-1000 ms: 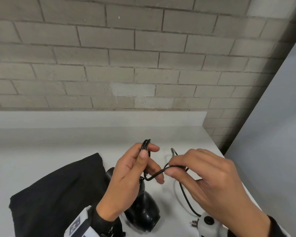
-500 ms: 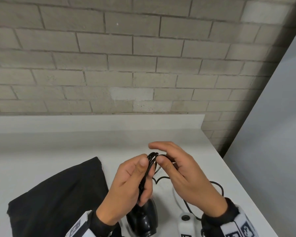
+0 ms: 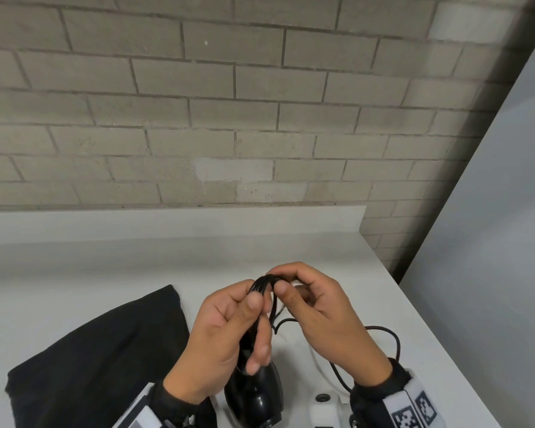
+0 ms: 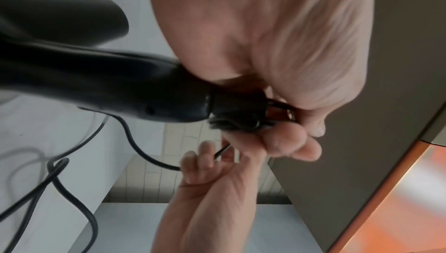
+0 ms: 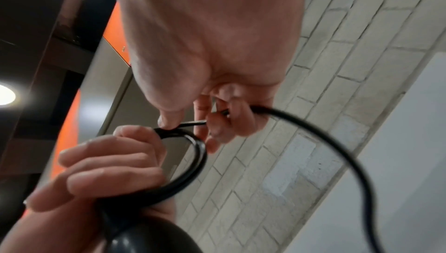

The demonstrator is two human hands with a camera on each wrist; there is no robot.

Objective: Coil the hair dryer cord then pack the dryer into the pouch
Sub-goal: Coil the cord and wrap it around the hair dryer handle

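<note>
On white table (image 3: 74, 261), left to right: black pouch (image 3: 99, 359) lying flat, not yet opened up. Left hand (image 3: 229, 332) curled round bundle of cord (image 3: 264, 284) loops, dryer (image 3: 255, 396) hanging below from its handle. Right hand (image 3: 322, 313), half second ago open-fingered over bundle, now closed in, thumb and fingers pinching cord strand against top of loops: another turn laid on. Slack tail arcs right toward white plug (image 3: 325, 409) on table; judged few turns left, then packing.
</note>
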